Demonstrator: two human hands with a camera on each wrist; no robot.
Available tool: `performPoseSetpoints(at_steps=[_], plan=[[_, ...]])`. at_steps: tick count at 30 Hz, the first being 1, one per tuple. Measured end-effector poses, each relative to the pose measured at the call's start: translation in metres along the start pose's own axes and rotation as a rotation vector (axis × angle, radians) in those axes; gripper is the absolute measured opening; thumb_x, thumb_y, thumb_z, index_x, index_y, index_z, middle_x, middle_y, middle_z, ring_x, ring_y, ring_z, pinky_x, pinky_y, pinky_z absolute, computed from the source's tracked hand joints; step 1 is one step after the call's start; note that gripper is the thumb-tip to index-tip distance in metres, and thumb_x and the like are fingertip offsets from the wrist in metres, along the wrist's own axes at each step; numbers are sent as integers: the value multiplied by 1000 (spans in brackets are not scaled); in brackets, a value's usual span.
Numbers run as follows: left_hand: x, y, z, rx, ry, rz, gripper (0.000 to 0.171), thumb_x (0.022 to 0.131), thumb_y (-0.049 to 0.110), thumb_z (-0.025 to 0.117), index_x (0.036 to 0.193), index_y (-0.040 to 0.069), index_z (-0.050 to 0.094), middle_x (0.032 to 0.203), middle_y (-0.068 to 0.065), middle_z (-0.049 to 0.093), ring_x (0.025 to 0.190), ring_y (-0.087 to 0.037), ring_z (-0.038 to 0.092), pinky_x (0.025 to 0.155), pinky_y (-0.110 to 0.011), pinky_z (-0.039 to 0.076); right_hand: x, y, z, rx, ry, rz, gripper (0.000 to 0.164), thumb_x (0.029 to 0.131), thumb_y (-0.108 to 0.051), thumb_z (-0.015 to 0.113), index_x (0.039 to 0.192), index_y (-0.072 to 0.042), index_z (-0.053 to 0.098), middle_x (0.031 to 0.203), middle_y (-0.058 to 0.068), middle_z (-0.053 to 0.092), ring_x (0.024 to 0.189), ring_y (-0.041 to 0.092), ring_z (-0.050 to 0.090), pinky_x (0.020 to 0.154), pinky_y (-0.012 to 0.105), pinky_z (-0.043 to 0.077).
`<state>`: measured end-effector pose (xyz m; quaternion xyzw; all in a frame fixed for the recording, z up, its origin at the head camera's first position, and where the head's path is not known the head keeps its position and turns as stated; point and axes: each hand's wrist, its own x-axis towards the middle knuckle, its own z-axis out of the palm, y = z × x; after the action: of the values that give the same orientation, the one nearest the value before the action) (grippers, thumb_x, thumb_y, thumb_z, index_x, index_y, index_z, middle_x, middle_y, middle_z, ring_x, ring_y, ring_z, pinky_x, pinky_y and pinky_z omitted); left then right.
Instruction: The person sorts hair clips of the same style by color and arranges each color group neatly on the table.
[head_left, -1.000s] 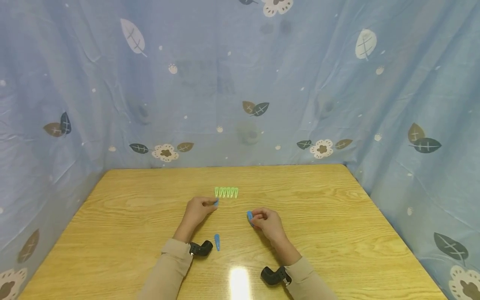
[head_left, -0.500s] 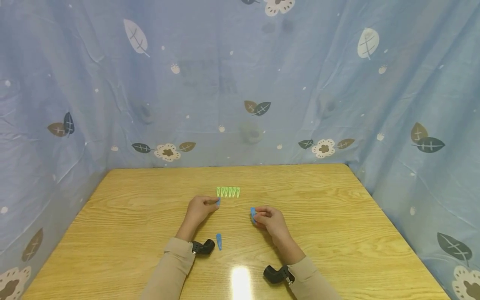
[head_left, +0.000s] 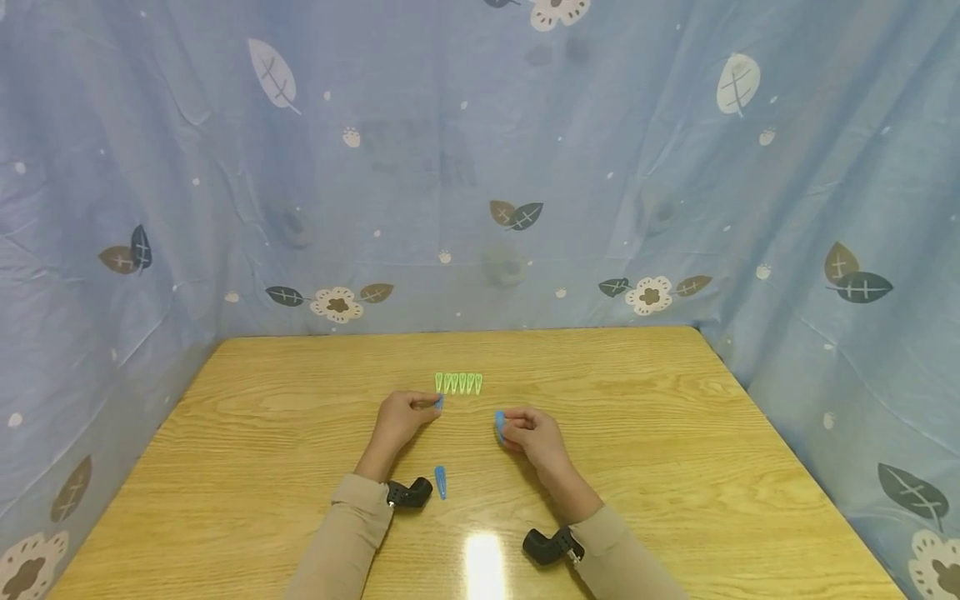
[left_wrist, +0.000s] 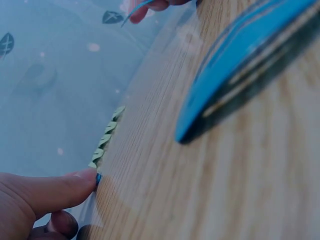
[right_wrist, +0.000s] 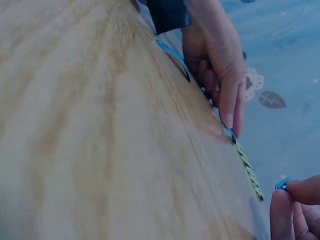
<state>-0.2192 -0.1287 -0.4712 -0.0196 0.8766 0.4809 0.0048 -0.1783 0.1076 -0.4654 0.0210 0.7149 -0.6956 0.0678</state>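
In the head view, a row of several pale green snap hair clips [head_left: 454,382] lies near the table's middle, side by side. Just below its left end my left hand [head_left: 400,417] pinches a blue snap hair clip [head_left: 439,403] between thumb and fingers, mostly hidden by the fingertips. Farther right, my right hand [head_left: 542,440] holds another blue clip [head_left: 499,423] by thumb and fingertips, off the table. A third blue clip [head_left: 441,482] rests on the wood beside the left wrist, large in the left wrist view.
The wooden table [head_left: 637,400] backs onto a blue patterned curtain [head_left: 420,167] that also hangs at both sides. Each wrist wears a black camera mount, one on the left [head_left: 409,493] and one on the right [head_left: 547,547]. A light reflection shines near the front.
My right hand has lifted its blue clip slightly away from the table and turned it. The left hand stays at the row's left end, and the loose clip lies still.
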Motion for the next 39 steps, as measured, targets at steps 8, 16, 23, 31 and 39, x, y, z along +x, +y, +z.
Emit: performPoseSetpoints(at_steps=[8, 16, 23, 31, 39], plan=[[1, -2, -2, -25, -14, -1, 25, 82, 20, 74, 107, 14, 74, 86, -4, 64, 68, -16, 46, 58, -25, 41, 6, -9, 13, 13, -18, -11, 30, 86, 2, 62, 116, 10, 59, 82, 2, 61, 75, 13, 62, 72, 25, 58], [1, -2, -2, -24, -8, 12, 25, 82, 20, 74, 106, 15, 75, 82, -5, 64, 65, -16, 46, 58, -24, 42, 19, -7, 31, -4, -28, -48, 33, 85, 2, 62, 117, 10, 58, 81, 4, 63, 71, 11, 62, 70, 27, 59], [1, -3, -1, -22, -1, 14, 25, 82, 19, 74, 106, 13, 74, 75, -2, 61, 60, -15, 45, 54, -25, 41, 25, -8, 44, -57, -55, -67, 33, 85, 1, 63, 117, 8, 59, 83, 5, 61, 73, 13, 63, 73, 27, 59], [1, -2, 0, -25, -14, 27, 25, 81, 19, 75, 105, 11, 75, 72, -5, 63, 58, -15, 46, 54, -25, 41, 36, -11, 59, -80, -38, -71, 30, 85, 4, 62, 114, 9, 60, 83, 7, 60, 73, 16, 63, 72, 29, 59], [-1, -2, -2, 4, 0, 39, 23, 82, 19, 74, 105, 14, 75, 105, -10, 71, 89, -22, 65, 79, -40, 55, 48, -12, 72, -167, -18, -60, 28, 82, 6, 63, 110, 8, 63, 76, 5, 60, 66, 13, 63, 66, 26, 59]])
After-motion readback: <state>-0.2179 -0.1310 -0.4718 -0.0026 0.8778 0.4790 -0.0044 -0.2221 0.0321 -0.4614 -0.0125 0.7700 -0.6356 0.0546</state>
